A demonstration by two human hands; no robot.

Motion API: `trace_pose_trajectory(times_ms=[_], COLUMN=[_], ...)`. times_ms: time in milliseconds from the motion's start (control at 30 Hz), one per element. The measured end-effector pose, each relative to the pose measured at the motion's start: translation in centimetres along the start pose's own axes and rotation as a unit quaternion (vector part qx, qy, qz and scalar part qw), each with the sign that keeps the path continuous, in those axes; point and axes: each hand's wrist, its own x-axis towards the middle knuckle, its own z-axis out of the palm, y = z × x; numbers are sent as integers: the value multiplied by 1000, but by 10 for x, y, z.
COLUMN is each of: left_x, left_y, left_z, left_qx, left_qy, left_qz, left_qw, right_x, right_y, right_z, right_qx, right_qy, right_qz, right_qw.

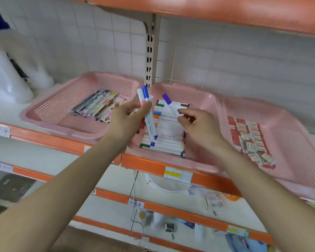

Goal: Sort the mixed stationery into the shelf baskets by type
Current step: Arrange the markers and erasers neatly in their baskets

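Observation:
Three pink mesh baskets stand on the shelf. The middle basket (pixel 204 99) holds rows of white markers (pixel 165 128) with coloured caps. Over it, my left hand (pixel 129 117) grips a small bunch of markers (pixel 147 110), one with a blue cap and one pink-banded. My right hand (pixel 198 126) pinches a single purple-capped marker (pixel 169 103) by its white barrel, cap pointing up and left. The left basket (pixel 65 99) contains flat printed packets (pixel 98 104). The right basket (pixel 289 135) contains small red and white boxes (pixel 249 139).
White bottles (pixel 9 77) stand at the far left of the shelf. An orange shelf (pixel 225 10) runs overhead, with an upright slotted post (pixel 150 51) behind the baskets. Lower shelves carry a white bowl (pixel 167 184) and scattered small items (pixel 213 200).

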Motion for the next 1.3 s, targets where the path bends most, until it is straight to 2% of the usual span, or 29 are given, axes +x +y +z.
trace_pose_trajectory(times_ms=[267, 567, 733, 800, 900, 1000, 1100, 1300], left_x=[42, 63, 76, 79, 83, 89, 91, 90], left_y=[2, -10, -9, -10, -9, -5, -5, -16], left_z=[6, 8, 4, 3, 2, 1, 4, 12], left_qx=[22, 39, 41, 38, 25, 0, -9, -26], left_qy=[-15, -38, -61, -69, -81, -93, -100, -131], left_qz=[18, 3, 12, 7, -2, 2, 18, 42], left_qw=[999, 998, 997, 997, 996, 996, 995, 990], right_x=[77, 116, 114, 111, 105, 91, 72, 47], right_y=[26, 40, 42, 39, 25, -1, -26, -46], right_z=[11, 40, 49, 48, 38, 27, 23, 33], right_qx=[-97, -224, -238, -234, -175, 3, 137, 206], right_qy=[-34, -87, -118, -107, -72, -49, -58, -65], right_qz=[-43, 3, 46, 48, 53, 82, 98, 96], right_qw=[994, 971, 963, 965, 981, 995, 984, 972])
